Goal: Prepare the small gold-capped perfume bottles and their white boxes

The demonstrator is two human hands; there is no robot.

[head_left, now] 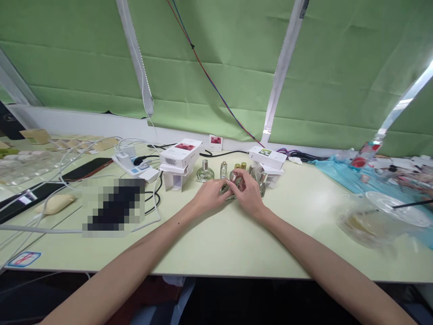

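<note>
In the middle of the table my left hand (212, 195) and my right hand (248, 192) meet around a small glass perfume bottle (233, 176) with a silver top. The fingers of my right hand curl about its top, while my left hand closes at its lower side; part of the bottle is hidden by them. Left of the hands stands a round clear perfume bottle (205, 174) with a silver cap. A slim bottle (223, 170) is just behind. Bottles with gold caps (243, 165) stand behind my right hand, and a silver-capped bottle (263, 183) is at its right.
White boxes are stacked on the left (181, 153) and right (268, 158) of the bottles. A power strip (135, 167), cables and phones (88, 169) lie leftward. At right are a lidded clear plastic container (368, 225) and a blue plastic bag (338, 174).
</note>
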